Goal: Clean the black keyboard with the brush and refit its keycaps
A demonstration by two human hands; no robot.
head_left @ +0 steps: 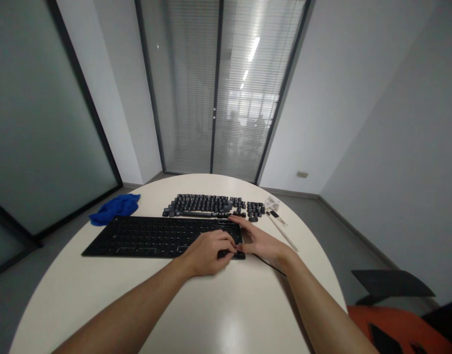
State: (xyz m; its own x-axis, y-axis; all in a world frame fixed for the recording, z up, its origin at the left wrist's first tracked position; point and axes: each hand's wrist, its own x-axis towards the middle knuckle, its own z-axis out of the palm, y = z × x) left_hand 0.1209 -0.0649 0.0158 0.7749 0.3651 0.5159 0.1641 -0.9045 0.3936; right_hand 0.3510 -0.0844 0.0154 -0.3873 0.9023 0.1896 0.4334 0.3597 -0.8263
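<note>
A black keyboard (145,237) with its keycaps off lies flat on the table. My left hand (211,250) is over its right end, fingers curled and closed together; whatever they hold, if anything, is hidden. My right hand (261,242) rests at the keyboard's right edge, its fingers stretched forward and its thumb apart, close to the left fingertips. Just behind the keyboard, loose dark keycaps (200,202) are laid out in rows, with a smaller group of keycaps (255,209) to the right.
A blue cloth (117,208) lies crumpled at the table's left. On the right are a thin brush-like stick (283,232), a small puller-like tool (277,216) and a clear crumpled bag (272,202). A cable (268,264) runs under my right wrist. An orange chair (399,327) stands beside the round table (226,305).
</note>
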